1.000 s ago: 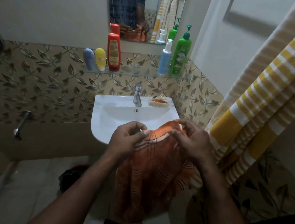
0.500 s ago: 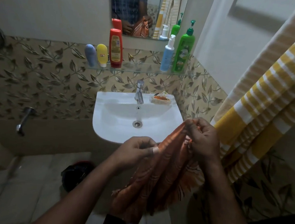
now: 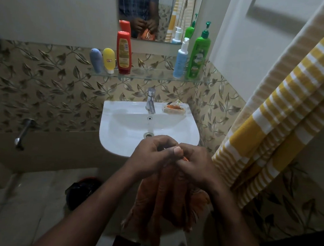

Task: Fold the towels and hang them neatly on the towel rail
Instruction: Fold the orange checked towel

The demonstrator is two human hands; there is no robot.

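Pinching the top edge of an orange towel [image 3: 170,201], L hand [image 3: 150,158] & R hand [image 3: 195,165] are pressed together, fingers [image 3: 163,141] curled on the cloth, just in front of a white sink [image 3: 117,138]. Towel hangs bunched below them. At right hangs a yellow-striped towel [image 3: 273,122]; bottles [image 3: 124,52] stand on a glass shelf [image 3: 151,76] above the sink.

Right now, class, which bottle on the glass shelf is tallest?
The green pump bottle, at the right end; the blue pump bottle, red bottle, yellow tube and grey tube stand lower.
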